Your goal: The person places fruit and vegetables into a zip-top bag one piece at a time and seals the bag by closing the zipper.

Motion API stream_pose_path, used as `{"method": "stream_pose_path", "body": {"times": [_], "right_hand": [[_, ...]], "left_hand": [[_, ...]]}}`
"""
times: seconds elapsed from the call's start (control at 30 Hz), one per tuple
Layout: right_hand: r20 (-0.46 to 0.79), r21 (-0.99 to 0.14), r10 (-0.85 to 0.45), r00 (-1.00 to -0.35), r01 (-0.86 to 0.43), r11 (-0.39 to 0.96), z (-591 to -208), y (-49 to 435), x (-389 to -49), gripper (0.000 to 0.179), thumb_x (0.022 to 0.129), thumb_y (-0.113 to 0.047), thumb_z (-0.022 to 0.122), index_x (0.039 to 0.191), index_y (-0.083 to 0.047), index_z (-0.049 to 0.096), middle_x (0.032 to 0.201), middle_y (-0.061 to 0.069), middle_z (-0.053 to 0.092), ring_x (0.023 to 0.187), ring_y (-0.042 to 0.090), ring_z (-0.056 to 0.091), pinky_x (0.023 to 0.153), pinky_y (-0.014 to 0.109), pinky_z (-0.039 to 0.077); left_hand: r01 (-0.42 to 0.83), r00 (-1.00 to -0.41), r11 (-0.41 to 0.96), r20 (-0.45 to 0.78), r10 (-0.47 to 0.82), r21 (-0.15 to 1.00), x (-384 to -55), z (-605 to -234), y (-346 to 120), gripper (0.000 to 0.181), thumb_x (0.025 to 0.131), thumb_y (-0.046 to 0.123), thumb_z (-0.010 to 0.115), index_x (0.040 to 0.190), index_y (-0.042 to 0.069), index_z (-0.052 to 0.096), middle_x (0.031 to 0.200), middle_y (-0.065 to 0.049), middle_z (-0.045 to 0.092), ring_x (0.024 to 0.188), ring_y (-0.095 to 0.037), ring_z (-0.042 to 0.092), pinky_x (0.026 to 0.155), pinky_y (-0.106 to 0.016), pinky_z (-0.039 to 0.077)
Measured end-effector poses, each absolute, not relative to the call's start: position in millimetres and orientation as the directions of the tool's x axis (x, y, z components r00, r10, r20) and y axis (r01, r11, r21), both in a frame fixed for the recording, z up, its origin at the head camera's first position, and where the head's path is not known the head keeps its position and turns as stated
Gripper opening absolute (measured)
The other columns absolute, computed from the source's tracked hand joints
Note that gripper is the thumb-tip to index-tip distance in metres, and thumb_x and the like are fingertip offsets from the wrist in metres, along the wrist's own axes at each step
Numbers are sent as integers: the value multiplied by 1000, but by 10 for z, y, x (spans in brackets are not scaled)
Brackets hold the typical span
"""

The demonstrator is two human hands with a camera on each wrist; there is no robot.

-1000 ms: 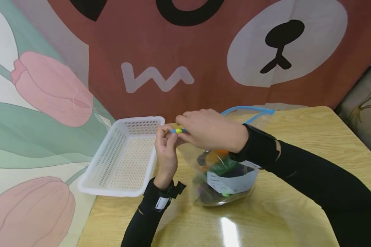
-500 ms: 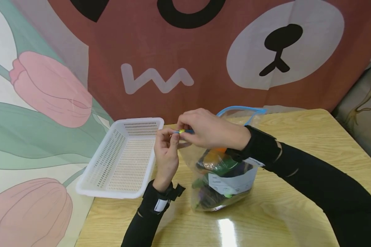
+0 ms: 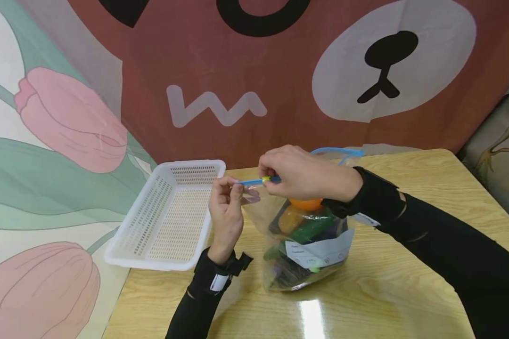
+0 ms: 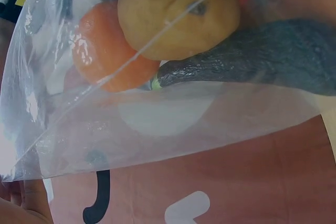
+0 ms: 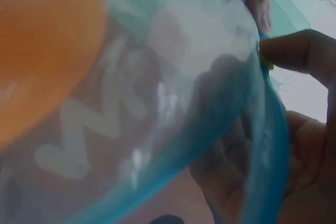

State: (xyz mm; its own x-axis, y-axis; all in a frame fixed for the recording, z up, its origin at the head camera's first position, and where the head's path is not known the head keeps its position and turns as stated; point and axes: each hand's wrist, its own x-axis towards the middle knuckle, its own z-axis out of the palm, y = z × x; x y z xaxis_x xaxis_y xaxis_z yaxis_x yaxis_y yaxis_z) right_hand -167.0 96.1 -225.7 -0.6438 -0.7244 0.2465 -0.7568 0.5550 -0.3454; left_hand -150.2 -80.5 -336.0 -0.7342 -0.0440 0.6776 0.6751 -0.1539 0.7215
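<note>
A clear zip bag (image 3: 254, 214) stands on the table, filled with fruit and vegetables. My left hand (image 3: 226, 216) pinches the left end of its blue zip strip (image 3: 249, 182). Just right of it, my right hand (image 3: 309, 174) pinches the yellow slider (image 3: 266, 179), and a short stretch of strip runs between the hands. Farther right the blue mouth gapes in a loop. Through the plastic, the left wrist view shows an orange fruit (image 4: 105, 51), a round yellow-brown one (image 4: 178, 17) and a long dark vegetable (image 4: 252, 59). Blue edges stand apart at the right hand in its wrist view.
A white perforated plastic basket (image 3: 125, 256) sits left of the bag, near my left hand. The wooden table (image 3: 390, 282) reaches back to a brown cloth (image 3: 237, 141) printed with an animal face. A white label (image 3: 318, 249) marks the bag's front.
My right hand has moved right with the yellow slider, leaving a longer piece of blue strip between the hands. My left hand stays almost in place at the strip's end.
</note>
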Motion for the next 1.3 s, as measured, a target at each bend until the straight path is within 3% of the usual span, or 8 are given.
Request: {"method": "stream_pose_path", "body": {"times": [0.53, 0.8, 1.1, 1.3], "right_hand": [[174, -296, -678, -714, -695, 655, -2244, 1390, -1662, 5, 83, -7, 65, 87, -8, 62, 80, 1, 56, 67, 16, 49, 62, 28, 44], [159, -297, -650, -743, -664, 686, -2258, 1654, -1659, 4, 84, -8, 64, 85, -10, 61, 80, -2, 56, 69, 14, 48, 63, 31, 42], [184, -277, -638, -748, -662, 697, -2338, 1906, -1666, 9, 84, -7, 67, 85, -11, 59, 78, -3, 53, 69, 13, 48, 61, 30, 42], [207, -264, -609, -766, -643, 719, -2387, 2052, -1684, 11, 83, -6, 67, 84, -13, 59, 80, -5, 54, 71, 10, 50, 62, 30, 44]], "left_hand": [[704, -709, -114, 700, -82, 701, -1472, -3371, -810, 38, 98, 23, 50, 97, -14, 40, 79, -2, 60, 68, -11, 63, 57, -29, 54], [706, -708, -97, 701, -87, 701, -1474, -3377, -834, 33, 98, 20, 49, 98, -11, 42, 78, -3, 60, 68, -11, 62, 59, -27, 53], [688, -726, -128, 677, -121, 715, -1470, -3382, -882, 12, 99, 13, 49, 98, 1, 47, 78, -3, 60, 68, -12, 63, 60, -27, 54], [673, -740, -146, 659, -138, 725, -1465, -3383, -912, 9, 98, 13, 51, 97, 5, 48, 78, -3, 61, 67, -13, 64, 60, -27, 54]]}}
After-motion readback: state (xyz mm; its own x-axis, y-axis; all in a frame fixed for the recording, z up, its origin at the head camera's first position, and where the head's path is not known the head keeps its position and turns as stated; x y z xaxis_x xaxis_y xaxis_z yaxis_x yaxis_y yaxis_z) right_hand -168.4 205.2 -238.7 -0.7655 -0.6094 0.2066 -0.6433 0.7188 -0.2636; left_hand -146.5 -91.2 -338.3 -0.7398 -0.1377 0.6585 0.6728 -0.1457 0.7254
